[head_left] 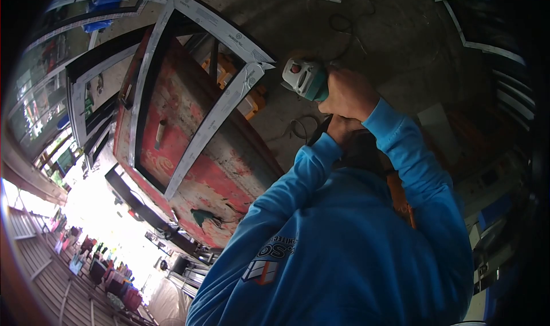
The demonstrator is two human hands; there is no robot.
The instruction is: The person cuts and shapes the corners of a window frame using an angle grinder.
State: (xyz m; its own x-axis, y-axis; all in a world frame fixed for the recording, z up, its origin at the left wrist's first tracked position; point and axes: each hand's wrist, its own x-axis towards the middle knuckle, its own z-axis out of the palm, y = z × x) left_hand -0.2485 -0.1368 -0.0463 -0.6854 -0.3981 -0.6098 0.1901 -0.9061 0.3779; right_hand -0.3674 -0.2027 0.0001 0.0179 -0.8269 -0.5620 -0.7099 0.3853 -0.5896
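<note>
My right hand (350, 94) is wrapped around the body of an angle grinder (303, 78) with a green body and a silver head. Just below it, my left hand (342, 130) is closed at the rear of the same tool, its fingers partly hidden. The grinder's head points left, a short gap from the corner of a window frame (197, 134) covered in printed white protective film. That frame lies on a worn red table (229, 177), with its near corner sticking out past the table edge.
A small dark green tool (205, 217) and a short cylindrical piece (160, 134) lie on the red table. Orange-yellow objects (251, 104) sit beneath it. A cable (344, 31) curls across the concrete floor. More frames (86, 97) stand at the left, others at the upper right.
</note>
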